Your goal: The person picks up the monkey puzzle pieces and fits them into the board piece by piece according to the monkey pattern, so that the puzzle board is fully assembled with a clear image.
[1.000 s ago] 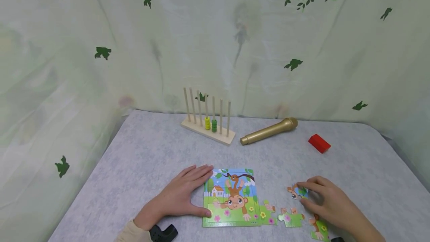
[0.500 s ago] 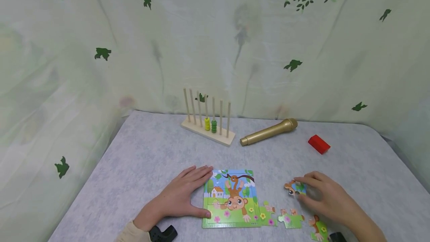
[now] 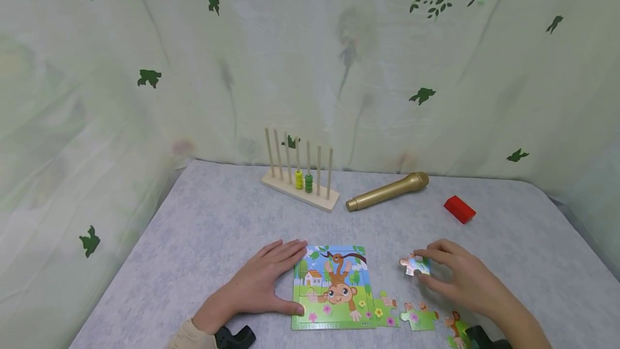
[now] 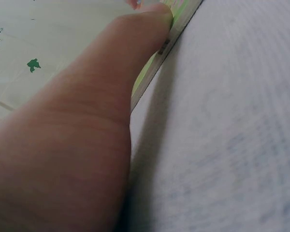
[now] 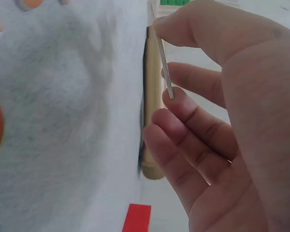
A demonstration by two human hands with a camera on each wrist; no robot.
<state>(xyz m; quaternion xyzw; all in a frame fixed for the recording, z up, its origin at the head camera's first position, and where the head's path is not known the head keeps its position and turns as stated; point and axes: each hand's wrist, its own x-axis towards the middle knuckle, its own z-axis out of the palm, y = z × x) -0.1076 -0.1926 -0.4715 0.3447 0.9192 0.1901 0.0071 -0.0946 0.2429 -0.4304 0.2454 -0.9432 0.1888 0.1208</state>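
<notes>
A square monkey jigsaw puzzle [image 3: 331,290] lies flat on the table. My left hand [image 3: 263,281] rests along its left side, fingers straight, with the thumb lying over the lower left corner; the left wrist view shows that thumb at the board's edge. Right of the board, my right hand [image 3: 462,279] pinches a jigsaw piece [image 3: 415,264] between thumb and fingers, above the cloth. Seen edge-on in the right wrist view, the jigsaw piece [image 5: 164,63] is thin. Loose pieces lie below it: one [image 3: 387,310] at the board's right edge, another [image 3: 419,318] beside it, a third [image 3: 456,330] farther right.
Toward the back stands a wooden peg rack [image 3: 300,187] with yellow and green beads. A gold microphone [image 3: 387,192] lies to its right, then a red block [image 3: 460,209]. The grey cloth-covered table [image 3: 208,220] ends at a leaf-printed curtain [image 3: 271,58].
My right hand has moved left and slightly away from me with the jigsaw piece, which has tilted in the fingers. My left hand stays on the board.
</notes>
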